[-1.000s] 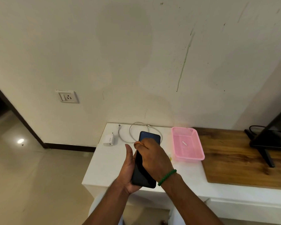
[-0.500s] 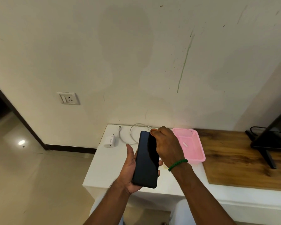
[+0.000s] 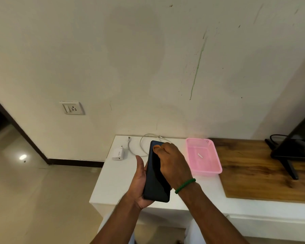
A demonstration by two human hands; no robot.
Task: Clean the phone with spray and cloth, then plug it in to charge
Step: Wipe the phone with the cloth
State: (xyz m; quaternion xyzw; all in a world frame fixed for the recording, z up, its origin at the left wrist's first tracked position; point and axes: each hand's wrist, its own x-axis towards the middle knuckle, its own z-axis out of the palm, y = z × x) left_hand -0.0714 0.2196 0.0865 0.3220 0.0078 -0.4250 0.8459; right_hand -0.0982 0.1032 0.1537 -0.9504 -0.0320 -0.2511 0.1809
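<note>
Nearest to me, the left hand cradles the phone from below and along its left edge, fingers wrapped under it and thumb straight up the side. The phone is dark, screen up, long end pointing away, held above the front of the white table. The right hand, with a green band on its wrist, lies over the phone's upper half with fingers curled tight. I cannot tell whether anything is under them. Past the hands, a white charger lies on the table with a looped white cable just beside it, part of the loop hidden behind the phone. To the right sits a pink basket holding one small white piece, then a wooden top with a dark screen on a stand. A socket is on the wall, left of the table.
</note>
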